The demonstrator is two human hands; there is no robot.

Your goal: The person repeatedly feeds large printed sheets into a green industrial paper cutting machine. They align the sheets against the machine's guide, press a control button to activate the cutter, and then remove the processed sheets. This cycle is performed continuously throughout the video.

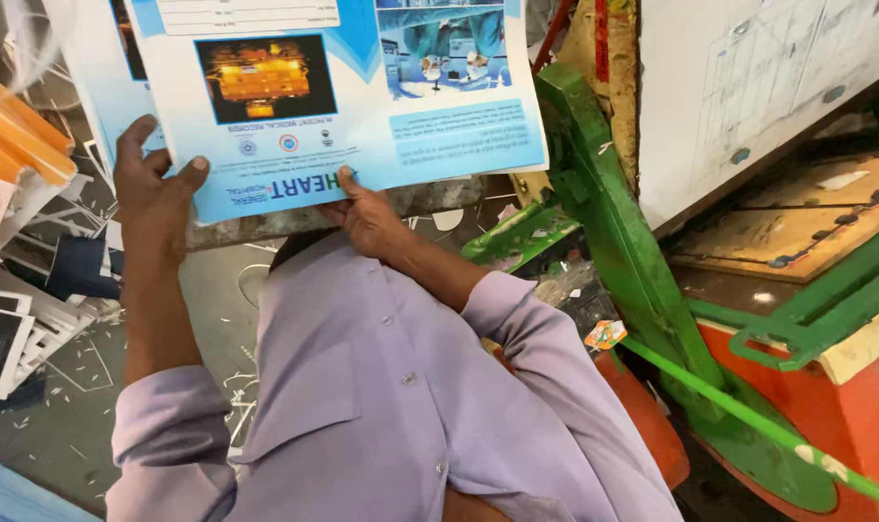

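Left hand (154,184): clamped on the lower left edge of my printed sheet (333,97), thumb on top. Right hand (367,217): pinching its bottom edge near the middle. Sheet: held up before my chest; I judge it light, glossy, slippery, crease-prone, best gripped at the margins. Beside: green press frame (614,222), paper stacks (14,126).

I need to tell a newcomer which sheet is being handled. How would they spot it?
Start at the green machine frame on the right. Just left of it, the left hand and right hand hold a blue and white printed sheet. Unlike the orange stack at far left, it shows photo panels.
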